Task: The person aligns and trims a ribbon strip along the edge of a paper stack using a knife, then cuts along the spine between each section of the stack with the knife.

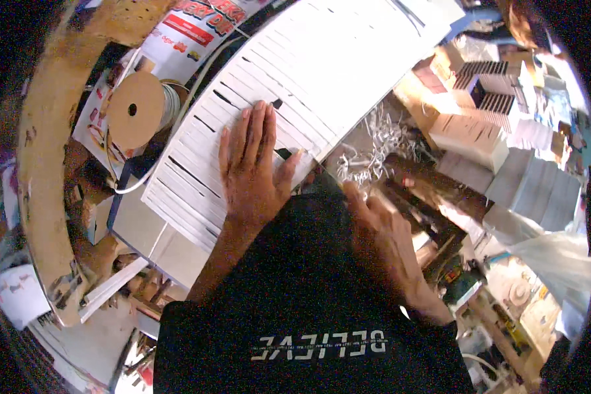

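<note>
A long white surface (322, 72) made of narrow strips, like the edges of stacked paper blocks side by side, runs diagonally across the middle, with dark gaps and marks between strips. My left hand (253, 164) lies flat on it, fingers stretched toward the far side and thumb apart. At the near right edge of the white strips is my right hand (382, 226), fingers curled toward the corner. A thin greyish thing (328, 172) shows by its fingertips; whether it is a blade, I cannot tell.
Thin white paper shreds (377, 141) hang beyond the right edge. A cardboard spool (136, 109) of pale cable stands at left, near a curved wooden edge (43, 164). Several stacks of paper blocks (469, 141) and a clear plastic sheet (545, 246) are at right.
</note>
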`<act>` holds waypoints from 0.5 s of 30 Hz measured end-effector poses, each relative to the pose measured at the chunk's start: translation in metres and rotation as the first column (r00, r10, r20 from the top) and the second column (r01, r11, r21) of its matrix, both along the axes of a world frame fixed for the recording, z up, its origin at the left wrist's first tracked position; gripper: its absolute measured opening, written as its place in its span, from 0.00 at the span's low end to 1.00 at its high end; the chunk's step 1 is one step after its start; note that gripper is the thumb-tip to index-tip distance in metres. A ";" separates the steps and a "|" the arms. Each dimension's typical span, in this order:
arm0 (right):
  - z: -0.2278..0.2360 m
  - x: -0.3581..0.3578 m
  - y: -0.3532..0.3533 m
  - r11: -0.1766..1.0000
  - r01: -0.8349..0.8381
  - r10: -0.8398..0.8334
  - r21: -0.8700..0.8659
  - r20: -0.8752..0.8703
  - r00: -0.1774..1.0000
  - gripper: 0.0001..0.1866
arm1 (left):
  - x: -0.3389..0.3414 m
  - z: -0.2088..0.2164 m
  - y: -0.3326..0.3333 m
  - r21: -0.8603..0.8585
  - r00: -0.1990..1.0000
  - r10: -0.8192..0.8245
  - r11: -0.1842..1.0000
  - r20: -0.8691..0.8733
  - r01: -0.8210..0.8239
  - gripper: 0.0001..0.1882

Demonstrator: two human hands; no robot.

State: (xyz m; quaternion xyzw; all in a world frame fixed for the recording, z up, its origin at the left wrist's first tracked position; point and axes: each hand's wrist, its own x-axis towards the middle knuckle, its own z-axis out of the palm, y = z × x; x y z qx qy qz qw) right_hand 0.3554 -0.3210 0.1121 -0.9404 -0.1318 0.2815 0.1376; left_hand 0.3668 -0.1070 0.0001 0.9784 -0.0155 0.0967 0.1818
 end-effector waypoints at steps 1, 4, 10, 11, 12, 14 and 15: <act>-0.004 -0.008 -0.013 0.991 -0.073 0.056 -0.112 -0.141 0.988 0.24 | -0.004 0.002 0.000 -0.005 1.000 -0.010 1.000 -0.008 0.010 0.39; -0.038 -0.023 -0.061 0.967 -0.123 0.055 -0.223 -0.289 0.956 0.25 | -0.008 0.002 -0.004 -0.030 1.000 -0.016 0.999 0.014 0.017 0.39; -0.043 -0.026 -0.087 0.998 0.069 -0.070 -0.013 -0.020 0.997 0.15 | -0.059 0.141 -0.030 -0.810 0.897 -0.380 0.585 -0.226 0.044 0.29; -0.041 -0.023 -0.085 0.995 0.071 -0.071 0.065 -0.001 0.997 0.16 | -0.070 0.150 -0.044 -0.916 0.873 -0.488 0.346 0.011 0.205 0.25; -0.037 -0.020 -0.081 0.987 0.072 -0.075 0.142 0.016 0.997 0.17 | -0.079 0.157 -0.060 -0.931 0.805 -0.530 0.077 0.265 0.357 0.22; -0.030 -0.024 -0.082 0.963 0.167 -0.176 0.212 0.021 0.984 0.18 | -0.067 0.166 -0.075 -0.760 0.587 -0.483 -0.405 0.650 0.508 0.19; -0.030 -0.020 -0.074 0.928 0.152 -0.160 0.339 -0.005 0.987 0.19 | -0.087 0.165 -0.077 -0.682 0.542 -0.416 -0.474 0.730 0.556 0.18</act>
